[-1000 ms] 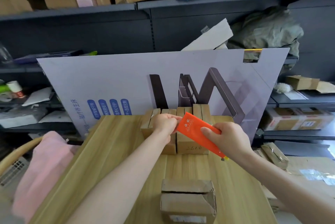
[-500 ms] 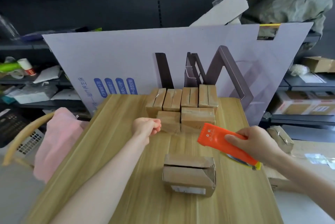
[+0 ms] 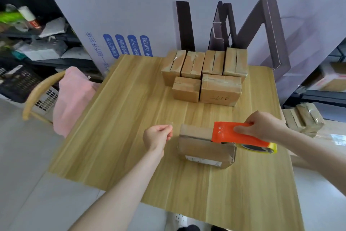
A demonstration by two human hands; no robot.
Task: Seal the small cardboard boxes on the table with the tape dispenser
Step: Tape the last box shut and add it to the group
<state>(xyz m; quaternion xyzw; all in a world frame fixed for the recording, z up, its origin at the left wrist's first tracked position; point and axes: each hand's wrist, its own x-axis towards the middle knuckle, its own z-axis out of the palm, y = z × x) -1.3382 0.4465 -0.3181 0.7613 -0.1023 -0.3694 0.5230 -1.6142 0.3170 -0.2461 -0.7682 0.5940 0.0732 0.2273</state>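
Note:
A small cardboard box with loose top flaps lies near the middle of the wooden table. My right hand grips the orange tape dispenser, which is held over the box's right top edge. My left hand hovers just left of the box, with its fingers curled and pinching the end of a clear tape strip that runs toward the dispenser. Several taped small boxes stand stacked in two rows at the table's far side.
A large white printed cardboard panel leans behind the table. A wooden chair draped with pink cloth stands at the left. More boxes lie on the floor at the right. Cluttered shelves fill the left background.
Both hands have drawn back from the stacked boxes toward me. The dispenser now sits over the near box, the left hand beside it. The view has tilted downward.

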